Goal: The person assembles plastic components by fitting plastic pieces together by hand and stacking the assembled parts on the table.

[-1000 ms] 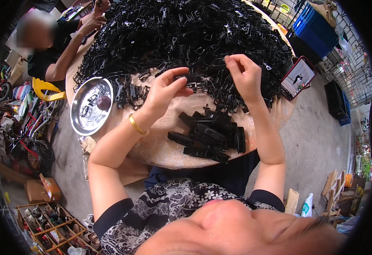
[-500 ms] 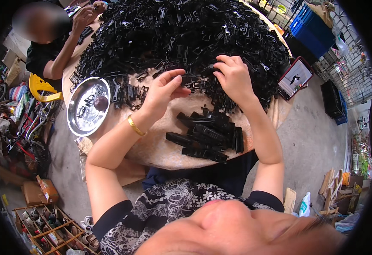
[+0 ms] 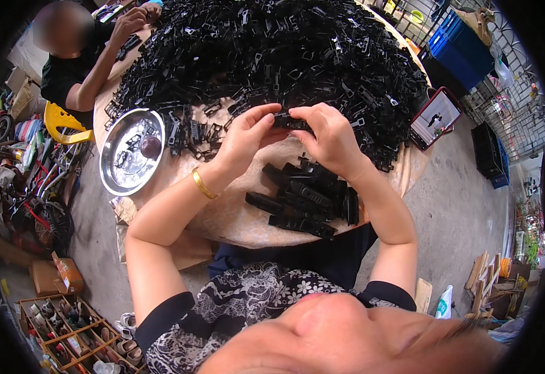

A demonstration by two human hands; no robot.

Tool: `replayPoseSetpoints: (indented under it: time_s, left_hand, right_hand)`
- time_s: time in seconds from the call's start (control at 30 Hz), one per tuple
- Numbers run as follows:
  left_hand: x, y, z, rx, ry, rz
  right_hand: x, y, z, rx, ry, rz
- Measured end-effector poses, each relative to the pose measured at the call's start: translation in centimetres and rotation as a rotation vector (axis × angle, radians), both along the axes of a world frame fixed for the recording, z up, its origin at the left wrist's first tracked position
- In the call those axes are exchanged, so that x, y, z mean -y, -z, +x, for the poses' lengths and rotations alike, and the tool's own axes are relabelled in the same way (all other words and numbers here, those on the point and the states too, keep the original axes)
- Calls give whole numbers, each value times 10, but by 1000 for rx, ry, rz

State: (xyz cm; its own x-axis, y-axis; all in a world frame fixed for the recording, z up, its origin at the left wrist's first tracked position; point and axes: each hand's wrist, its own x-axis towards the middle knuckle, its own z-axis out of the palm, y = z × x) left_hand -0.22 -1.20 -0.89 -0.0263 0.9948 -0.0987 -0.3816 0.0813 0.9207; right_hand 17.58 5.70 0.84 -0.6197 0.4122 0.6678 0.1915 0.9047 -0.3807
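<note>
Between my two hands is a small black plastic part (image 3: 291, 121), held level above the table. My left hand (image 3: 246, 138) pinches its left end, and my right hand (image 3: 328, 138) grips its right end with thumb and fingers. Just beyond them rises a big heap of black plastic parts (image 3: 266, 53), mostly small and frame-like. Nearer to me, below my right hand, lies a smaller pile of longer black plastic pieces (image 3: 306, 196). My fingers cover parts of the held piece, so its full shape is hidden.
On the left stands a round metal tray (image 3: 111, 177) with a few small parts and a dark round object. A phone (image 3: 435, 118) leans at the table's right edge. Another person (image 3: 76, 78) works at the far left beside a yellow chair (image 3: 66, 124). Blue crates (image 3: 459, 47) are stacked at right.
My right hand has moved left and down from the heap to meet my left hand. Both now hold the black part. The other person's hands have shifted slightly.
</note>
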Motion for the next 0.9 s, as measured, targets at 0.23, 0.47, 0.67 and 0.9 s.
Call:
replayPoseSetpoints:
  time_s: [0.23,0.47,0.67,0.9]
  left_hand:
    - [2,-2,6,-190,-39,44]
    - [3,-1,6,-365,-54,81]
    - [4,-2,3,-419,-31,121]
    - [2,-2,2,-163,-14,167]
  right_hand:
    - [4,-1,-1,61,32,200]
    - [7,-1,-4,29,52,282]
    - [12,0,-8,-26,0,219]
    - [-5,7,-5,-170,-111,-478]
